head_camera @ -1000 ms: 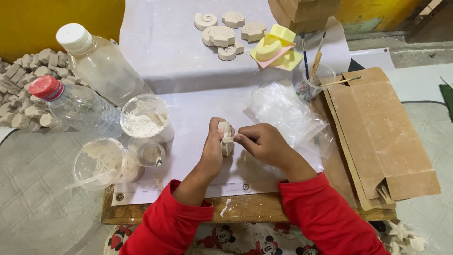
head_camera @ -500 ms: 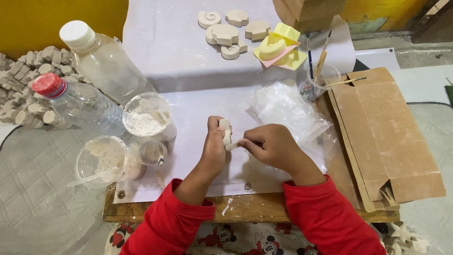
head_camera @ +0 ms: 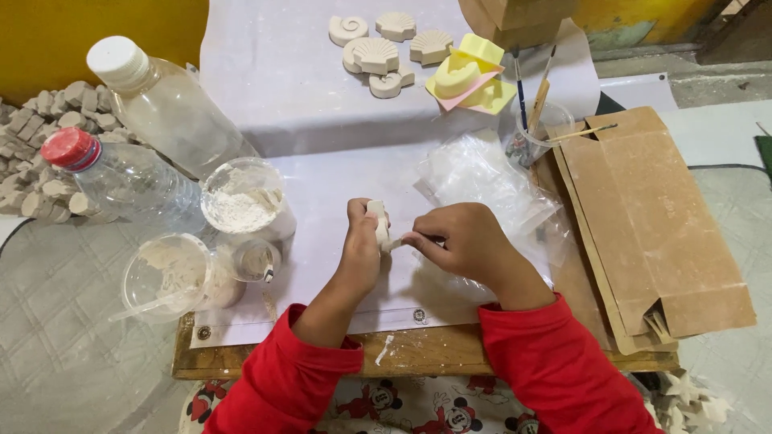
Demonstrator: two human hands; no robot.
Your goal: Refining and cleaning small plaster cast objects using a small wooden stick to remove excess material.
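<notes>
White-covered tabletop (head_camera: 338, 104), mid-frame: left hand (head_camera: 362, 249) pinches an upright plaster piece (head_camera: 376, 223); right hand (head_camera: 462, 241) closes on a small tool at its edge. Since a second ago, both hands sit lower; trimming apparently continues.

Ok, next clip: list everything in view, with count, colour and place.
plaster piece: 1, white, held in both hands
plastic bottles: 2, clear, white and red caps, left
powder cup: 1, clear, white powder, beside bottles
mixing cup: 1, clear, front left
shell casts: about 5, off-white, top centre
moulds: several, yellow and pink, top
brush cup: 1, clear, right of centre
plastic bag: 1, clear, centre
cardboard: 1, brown, right
left hand: 1, gripping piece
right hand: 1, pinching piece
</notes>
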